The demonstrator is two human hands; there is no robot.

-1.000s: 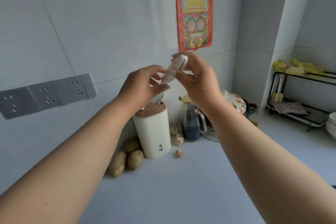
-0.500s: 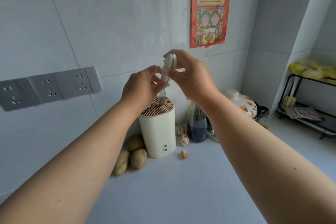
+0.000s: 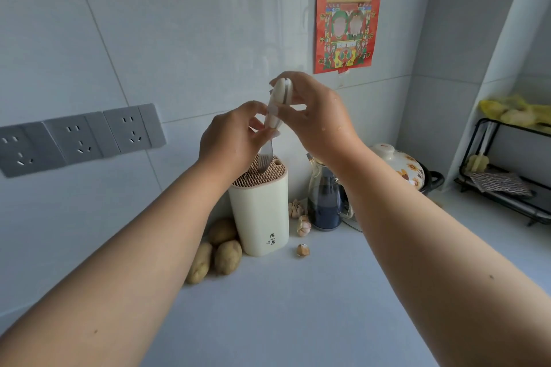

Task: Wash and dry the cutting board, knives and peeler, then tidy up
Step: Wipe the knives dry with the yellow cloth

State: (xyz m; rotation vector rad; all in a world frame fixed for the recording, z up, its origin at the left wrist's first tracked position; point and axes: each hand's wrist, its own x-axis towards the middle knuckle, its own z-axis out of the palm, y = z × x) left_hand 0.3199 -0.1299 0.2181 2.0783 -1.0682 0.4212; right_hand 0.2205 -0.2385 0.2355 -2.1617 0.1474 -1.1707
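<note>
I see a cream-handled, steel-bladed knife (image 3: 275, 110) standing upright. Its tip sits in the cream slotted knife block (image 3: 262, 211).

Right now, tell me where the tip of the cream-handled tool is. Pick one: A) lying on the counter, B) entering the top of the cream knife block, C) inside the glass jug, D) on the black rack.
B: both hands hold the cream-handled tool upright, its metal end dipping into the slotted top of the knife block.

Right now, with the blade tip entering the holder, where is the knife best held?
By its cream handle, from above and the sides, as both hands do: right hand at the top, left hand low near the blade. The knife stands nearly upright over the knife holder, so the handle is the only safe part.
</note>
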